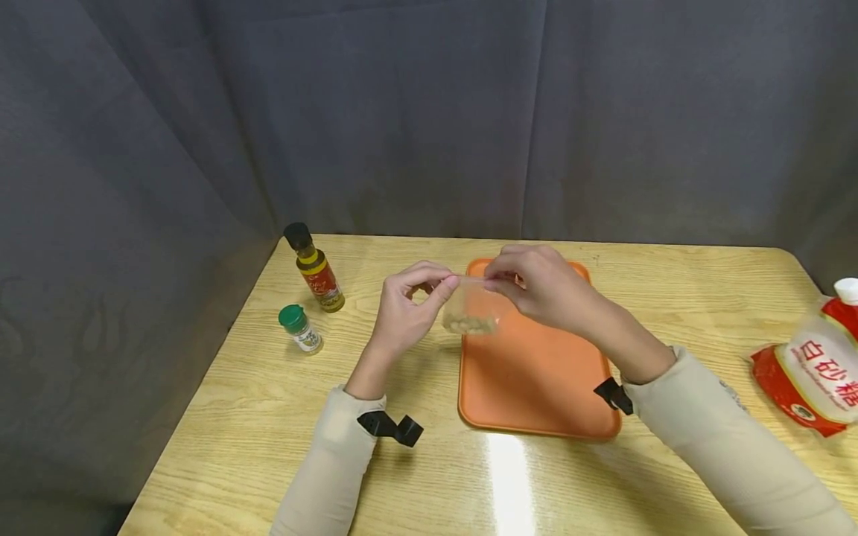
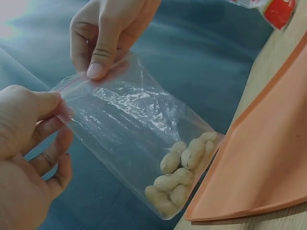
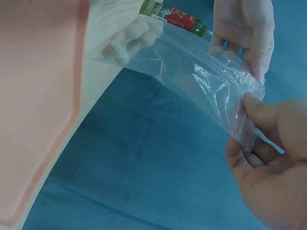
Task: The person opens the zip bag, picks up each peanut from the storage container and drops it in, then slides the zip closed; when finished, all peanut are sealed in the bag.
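A clear zip bag (image 2: 129,110) hangs between both hands, with several unshelled peanuts (image 2: 182,172) gathered at its bottom. My left hand (image 1: 410,307) pinches one top corner between thumb and fingers. On the other side of the top edge, my right hand (image 1: 539,283) pinches the bag near its red-lined seal. In the head view the bag is held above the left edge of an orange tray (image 1: 536,380). The right wrist view shows both hands on the bag's top edge, the peanuts at the far end.
An olive oil bottle (image 1: 320,279) and a green-capped seasoning jar (image 1: 304,335) stand on the left of the wooden table (image 1: 255,439). At the right edge is a red and white sugar bag (image 1: 814,365). Something small and silvery is partly hidden behind the right sleeve. Dark curtains surround the table.
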`<state>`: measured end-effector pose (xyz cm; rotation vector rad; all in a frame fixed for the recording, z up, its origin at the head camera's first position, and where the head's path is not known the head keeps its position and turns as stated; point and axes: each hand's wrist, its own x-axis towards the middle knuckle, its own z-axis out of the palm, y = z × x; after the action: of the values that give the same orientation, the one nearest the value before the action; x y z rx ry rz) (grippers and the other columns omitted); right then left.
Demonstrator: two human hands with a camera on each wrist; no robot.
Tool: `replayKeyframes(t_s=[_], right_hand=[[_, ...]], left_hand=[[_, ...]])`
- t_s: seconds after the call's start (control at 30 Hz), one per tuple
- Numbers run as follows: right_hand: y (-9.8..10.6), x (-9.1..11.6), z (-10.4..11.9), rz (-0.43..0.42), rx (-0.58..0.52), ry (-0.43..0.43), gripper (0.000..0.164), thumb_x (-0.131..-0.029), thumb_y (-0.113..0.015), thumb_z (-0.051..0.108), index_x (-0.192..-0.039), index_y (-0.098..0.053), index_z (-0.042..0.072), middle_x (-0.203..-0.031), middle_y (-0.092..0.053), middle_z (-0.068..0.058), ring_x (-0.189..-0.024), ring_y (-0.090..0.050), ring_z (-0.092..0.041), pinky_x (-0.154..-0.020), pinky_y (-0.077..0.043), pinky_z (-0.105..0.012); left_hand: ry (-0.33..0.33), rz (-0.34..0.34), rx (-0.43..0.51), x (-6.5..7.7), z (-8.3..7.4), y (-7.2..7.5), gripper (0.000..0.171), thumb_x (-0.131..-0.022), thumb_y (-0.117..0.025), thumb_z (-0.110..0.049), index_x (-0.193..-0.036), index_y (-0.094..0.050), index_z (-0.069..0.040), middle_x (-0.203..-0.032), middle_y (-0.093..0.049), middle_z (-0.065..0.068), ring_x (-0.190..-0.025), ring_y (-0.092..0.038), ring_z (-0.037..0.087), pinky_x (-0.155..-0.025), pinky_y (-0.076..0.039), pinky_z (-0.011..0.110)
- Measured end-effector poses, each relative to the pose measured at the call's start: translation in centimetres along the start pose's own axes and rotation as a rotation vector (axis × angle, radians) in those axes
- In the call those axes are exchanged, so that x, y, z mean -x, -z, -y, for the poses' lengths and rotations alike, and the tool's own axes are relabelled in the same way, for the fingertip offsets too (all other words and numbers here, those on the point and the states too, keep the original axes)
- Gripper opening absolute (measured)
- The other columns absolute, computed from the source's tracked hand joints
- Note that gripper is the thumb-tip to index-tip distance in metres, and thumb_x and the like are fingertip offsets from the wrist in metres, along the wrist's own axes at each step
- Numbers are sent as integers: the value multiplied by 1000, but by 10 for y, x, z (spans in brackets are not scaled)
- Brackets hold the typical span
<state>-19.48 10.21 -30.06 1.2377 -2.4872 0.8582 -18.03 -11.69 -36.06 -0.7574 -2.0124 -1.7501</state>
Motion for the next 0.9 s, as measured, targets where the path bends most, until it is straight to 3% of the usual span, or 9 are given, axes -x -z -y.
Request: replayKeyframes(t_s=[0.3, 0.5, 0.77, 0.9], right_hand=[[-3, 2, -1, -53, 59, 4, 19, -81, -64, -17, -81, -72, 1, -77, -67, -7, -65, -60, -18, -60, -51, -35], [1, 5, -2, -29, 37, -35, 3, -85, -76, -1, -85, -74, 2, -78, -67, -4, -65, -59, -15, -60, -49, -32], [2, 9, -5, -47, 54, -55, 10, -83, -72, -9, -83, -74, 1, -80, -69, -7, -67, -63, -19, -61, -53, -36], [2, 9, -5, -73, 52, -52, 9, -83, -73, -9, -83, -74, 0, -79, -69, -7, -66, -62, -18, -61, -53, -36]], left_hand=[[10, 13, -3, 1, 0, -3, 9, -92, -68, 0, -95, -76, 3, -91, -71, 12, -84, -62, 19, -74, -49, 33], [33, -2, -20, 1, -3, -3, 9, -91, -67, 4, -95, -75, 7, -91, -70, 17, -84, -60, 17, -76, -47, 31], [19, -7, -17, -2, -32, -3, 8, -89, -64, 11, -92, -71, 15, -88, -67, 25, -80, -58, 13, -74, -47, 29], [15, -1, -18, -2, -34, -3, 8, -89, -65, 11, -92, -71, 14, -87, -67, 25, -79, -58, 12, -74, -47, 28]])
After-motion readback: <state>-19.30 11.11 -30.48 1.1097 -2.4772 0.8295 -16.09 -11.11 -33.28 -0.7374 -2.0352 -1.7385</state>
